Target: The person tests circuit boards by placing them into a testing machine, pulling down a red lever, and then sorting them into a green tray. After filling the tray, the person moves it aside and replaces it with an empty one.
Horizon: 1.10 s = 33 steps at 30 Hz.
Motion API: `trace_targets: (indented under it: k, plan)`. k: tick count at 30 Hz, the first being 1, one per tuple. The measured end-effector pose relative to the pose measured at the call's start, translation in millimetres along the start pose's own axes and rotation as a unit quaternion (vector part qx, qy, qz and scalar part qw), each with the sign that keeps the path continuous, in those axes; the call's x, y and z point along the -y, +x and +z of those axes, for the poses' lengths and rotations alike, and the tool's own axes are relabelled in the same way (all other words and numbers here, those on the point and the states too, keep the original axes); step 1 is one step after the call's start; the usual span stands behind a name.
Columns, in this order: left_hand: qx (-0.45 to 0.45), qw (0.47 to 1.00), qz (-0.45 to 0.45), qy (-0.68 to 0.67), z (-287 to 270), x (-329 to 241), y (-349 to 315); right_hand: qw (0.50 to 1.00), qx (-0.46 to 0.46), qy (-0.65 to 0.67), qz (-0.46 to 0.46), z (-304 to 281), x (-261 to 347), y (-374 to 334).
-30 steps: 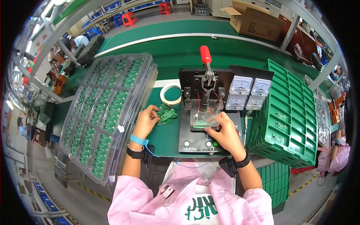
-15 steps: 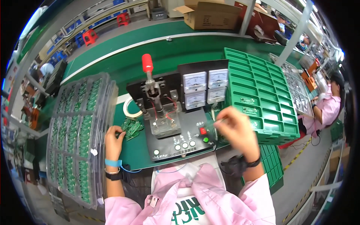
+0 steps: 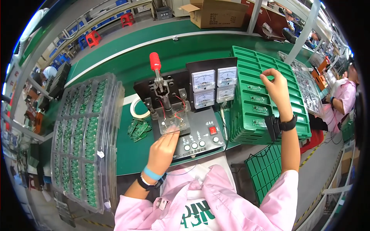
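My left hand (image 3: 163, 151) reaches over the black test box (image 3: 204, 127), its fingers together at the clear fixture block under a raised toggle clamp (image 3: 155, 65) with a red handle. A thin edge, seemingly of a circuit board, shows at the fingertips; the rest is hidden under them. My right hand (image 3: 278, 86) hovers above the green compartment tray (image 3: 283, 101), fingers loosely curved, with nothing visible in them. Just left of it a small circuit board (image 3: 253, 88) lies in a slot, with several more in the nearer slots. Left of the box is a pile of green circuit boards (image 3: 138, 129).
Stacked clear trays (image 3: 110, 115) of green boards stand on the left. A roll of tape (image 3: 138, 107) lies behind the loose pile. Four-dial meters (image 3: 203, 79) rise behind the box. A cardboard box (image 3: 219, 15) sits at the back; a person in pink (image 3: 341, 96) works far right.
My left hand has moved right from the loose boards to the fixture. My right hand has moved up and right over the tray, where another board shows. The green button light has gone out.
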<state>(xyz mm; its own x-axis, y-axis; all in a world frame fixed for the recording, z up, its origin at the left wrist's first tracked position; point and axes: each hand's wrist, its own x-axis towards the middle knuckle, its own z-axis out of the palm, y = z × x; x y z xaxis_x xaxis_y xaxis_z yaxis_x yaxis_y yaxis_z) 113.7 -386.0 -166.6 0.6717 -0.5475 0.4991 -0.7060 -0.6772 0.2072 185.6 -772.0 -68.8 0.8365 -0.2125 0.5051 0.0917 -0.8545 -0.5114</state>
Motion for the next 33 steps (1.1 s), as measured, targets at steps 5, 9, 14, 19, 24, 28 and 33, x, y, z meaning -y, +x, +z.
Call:
trace_targets:
  k: [5, 9, 14, 19, 24, 28, 33]
  plan:
    - [0.04, 0.999, -0.033, 0.006, 12, 1, -4, 0.993, 0.052, 0.044, -0.101, 2, 70, -29]
    - [0.019, 0.999, -0.045, -0.008, 11, -9, -1, 0.95, 0.048, 0.127, -0.28, 29, 133, -39]
    - [0.002, 0.998, -0.065, -0.015, 8, -21, -4, 0.918, 0.062, 0.252, -0.298, 81, 196, -16]
    - [0.005, 0.998, 0.028, -0.058, 11, -16, -36, 0.756, 0.012, 0.592, -0.278, 95, 207, -54]
    - [-0.092, 0.983, -0.096, -0.123, 5, 5, -65, 0.829, 0.157, 0.432, -0.319, 108, 131, -149]
    - [-0.144, 0.949, -0.21, -0.187, 8, 7, -58, 0.942, 0.148, 0.219, -0.206, 131, 92, -200]
    - [-0.165, 0.94, -0.228, -0.194, 12, 7, -50, 0.941, 0.001, 0.17, -0.293, 122, 85, -222]
